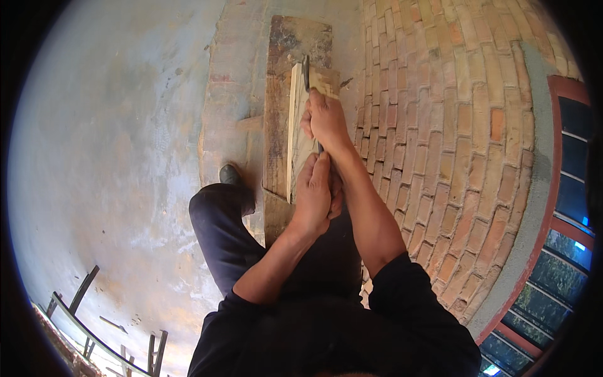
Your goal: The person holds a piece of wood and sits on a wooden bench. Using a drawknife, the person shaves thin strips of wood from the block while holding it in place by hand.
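Note:
A pale wooden board [303, 139] lies lengthwise on a long, dark-stained plank bench [276, 135] in front of me. My right hand [326, 119] is closed around a narrow, dark metal tool [306, 72] over the board's far half. The tool's far end sticks out past my fingers, close to the board's far end. Nearer to me, my left hand [314, 188] is wrapped round the back end of the same tool. Fingers cover most of its length, so its exact kind cannot be made out.
To the right rises a brick wall [440, 144], with a red-framed window [562, 226] beyond it. Worn concrete floor [125, 138] stretches to the left. My shoe [231, 174] stands left of the bench. At the lower left is a metal frame with upright legs [85, 290].

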The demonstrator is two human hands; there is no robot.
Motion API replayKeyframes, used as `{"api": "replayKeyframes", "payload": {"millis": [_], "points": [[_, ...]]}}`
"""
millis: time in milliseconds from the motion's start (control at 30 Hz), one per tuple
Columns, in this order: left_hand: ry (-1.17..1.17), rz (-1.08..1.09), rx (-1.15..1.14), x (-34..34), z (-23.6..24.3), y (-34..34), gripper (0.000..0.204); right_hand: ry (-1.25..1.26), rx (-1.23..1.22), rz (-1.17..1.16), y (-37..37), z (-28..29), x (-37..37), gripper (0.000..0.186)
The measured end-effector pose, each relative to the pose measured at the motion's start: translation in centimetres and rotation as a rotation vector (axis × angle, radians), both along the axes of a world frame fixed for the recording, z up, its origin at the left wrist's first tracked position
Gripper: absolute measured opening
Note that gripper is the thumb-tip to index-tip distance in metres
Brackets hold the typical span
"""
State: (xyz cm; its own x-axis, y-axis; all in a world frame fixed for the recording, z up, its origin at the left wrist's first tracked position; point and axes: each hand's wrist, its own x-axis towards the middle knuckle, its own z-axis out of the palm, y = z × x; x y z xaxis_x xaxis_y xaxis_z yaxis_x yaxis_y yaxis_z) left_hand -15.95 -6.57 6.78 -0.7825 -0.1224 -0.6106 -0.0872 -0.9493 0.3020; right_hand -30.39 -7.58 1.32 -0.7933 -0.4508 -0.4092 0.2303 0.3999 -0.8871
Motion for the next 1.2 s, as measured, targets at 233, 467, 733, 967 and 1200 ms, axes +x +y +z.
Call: {"api": "replayKeyframes", "payload": {"millis": [233, 467, 733, 967, 1200], "points": [[0.0, -0.035, 0.004, -0.2, -0.5, -0.3, 0.032, -0.002, -0.036, -0.009, 0.0, -0.8, -0.5, 0.052], [-0.027, -0.057, -0.046, -0.4, -0.7, -0.1, 0.03, 0.33, 0.064, 0.044, 0.7, -2.7, -0.4, 0.052], [0.009, -0.071, -0.069, 0.0, -0.9, 0.5, 0.032, 0.273, 0.163, 0.125, 1.2, -4.3, -2.1, 0.018], [-0.064, -0.066, -0.085, 1.0, -0.4, 0.3, 0.032, 0.013, -0.048, -0.112, 0.6, -2.1, 2.3, 0.051], [-0.105, -0.016, -0.048, 1.6, -1.2, 0.9, 0.032, 0.088, -0.023, -0.01, 0.7, -2.8, 1.2, 0.05]]}}
